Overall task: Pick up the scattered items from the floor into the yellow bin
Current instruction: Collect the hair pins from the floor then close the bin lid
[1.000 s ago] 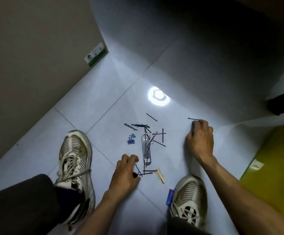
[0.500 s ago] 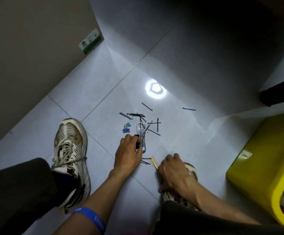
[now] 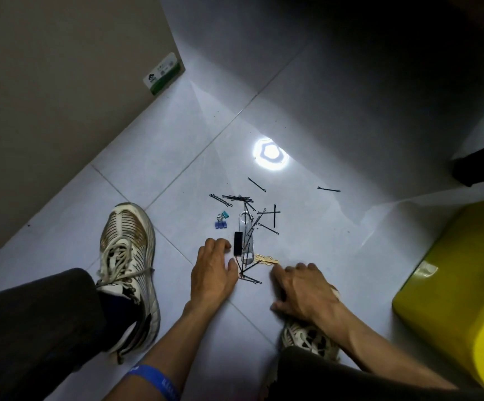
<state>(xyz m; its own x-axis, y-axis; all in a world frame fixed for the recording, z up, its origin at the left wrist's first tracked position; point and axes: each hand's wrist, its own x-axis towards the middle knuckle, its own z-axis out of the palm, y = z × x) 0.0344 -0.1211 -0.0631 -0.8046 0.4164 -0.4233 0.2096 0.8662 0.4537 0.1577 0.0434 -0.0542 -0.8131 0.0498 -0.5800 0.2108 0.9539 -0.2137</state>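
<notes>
While the yellow bin [image 3: 449, 287] still sits off to the right on the floor [image 3: 154, 175], the right hand [image 3: 304, 287] has slid forward, fingers loose, tips nearly at the gold clip [image 3: 266, 259]. The left hand [image 3: 213, 272] has let go of the small black piece [image 3: 237, 243], now lying flat beside the hairpins [image 3: 248, 211].

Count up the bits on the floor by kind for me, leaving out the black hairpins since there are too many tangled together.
Blue binder clips: 2, with a teal one too
Clear plastic strip: 1
Small black block: 1
Wooden clip: 1
Total: 6, plus the loose hairpins, too tangled to count.
</notes>
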